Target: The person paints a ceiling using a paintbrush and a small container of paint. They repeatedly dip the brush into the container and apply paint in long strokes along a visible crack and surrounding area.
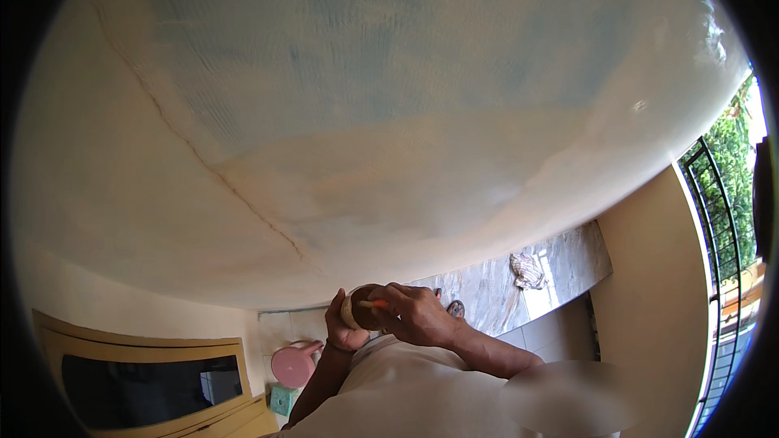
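My left hand (pixel 341 326) is wrapped round the side of a small round brown container (pixel 354 313) with a pale rim, held in front of my body. Above its mouth, my right hand (pixel 423 318) is closed on a thin orange tool (pixel 378 304) whose light tip points into the container. The tool's exact kind and what lies in the container are too small to tell. Beyond my hands rises a large pale wall (pixel 406 186) with uneven bluish patches toward the top. A thin brown crack (pixel 195 150) runs slanting down its left part.
At the lower left are a pink plastic stool (pixel 293 367), a green box-like item (pixel 282 400) and a yellow wooden cabinet (pixel 146 342) with a dark panel. A crumpled cloth (pixel 527 271) lies on a grey marble ledge (pixel 487 296). A black metal grille (pixel 720 203) stands at the right.
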Motion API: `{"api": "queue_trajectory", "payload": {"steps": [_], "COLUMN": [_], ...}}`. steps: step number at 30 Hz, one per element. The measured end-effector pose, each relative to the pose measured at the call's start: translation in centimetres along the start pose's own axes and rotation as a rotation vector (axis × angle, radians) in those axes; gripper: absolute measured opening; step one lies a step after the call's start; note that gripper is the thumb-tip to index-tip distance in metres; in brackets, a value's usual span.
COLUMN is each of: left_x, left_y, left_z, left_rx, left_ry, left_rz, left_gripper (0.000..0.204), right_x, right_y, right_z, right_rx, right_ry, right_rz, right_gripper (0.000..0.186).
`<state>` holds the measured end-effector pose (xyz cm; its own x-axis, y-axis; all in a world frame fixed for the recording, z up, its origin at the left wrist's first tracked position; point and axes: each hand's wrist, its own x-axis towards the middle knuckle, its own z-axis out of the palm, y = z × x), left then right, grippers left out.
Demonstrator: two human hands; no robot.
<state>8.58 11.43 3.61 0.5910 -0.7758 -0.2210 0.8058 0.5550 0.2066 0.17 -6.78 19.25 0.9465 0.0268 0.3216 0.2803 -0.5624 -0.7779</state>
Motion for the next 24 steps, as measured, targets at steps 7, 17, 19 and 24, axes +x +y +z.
{"api": "queue_trajectory", "payload": {"steps": [7,17,19,24], "left_x": [-0.1,-0.3,-0.5,-0.4], "left_y": [0.3,0.4,0.3,0.5], "left_z": [0.6,0.2,0.0,-0.5], "left_rx": [0.029,-0.059,-0.08,-0.052], "left_ry": [-0.021,0.005,-0.008,-0.047], "left_rz": [-0.037,-0.054,-0.06,-0.037], "left_gripper": [0.058,0.06,0.06,0.062], "right_x": [0.1,0.1,0.1,0.6], "right_y": [1.3,1.1,1.4,1.6], "right_z": [1.2,2.3,2.4,2.4], "right_rx": [-0.161,-0.244,-0.256,-0.236], "right_ry": [-0.033,-0.05,-0.046,-0.03], "right_rz": [-0.032,-0.032,-0.052,-0.062], "right_gripper": [0.025,0.027,0.029,0.034]}}
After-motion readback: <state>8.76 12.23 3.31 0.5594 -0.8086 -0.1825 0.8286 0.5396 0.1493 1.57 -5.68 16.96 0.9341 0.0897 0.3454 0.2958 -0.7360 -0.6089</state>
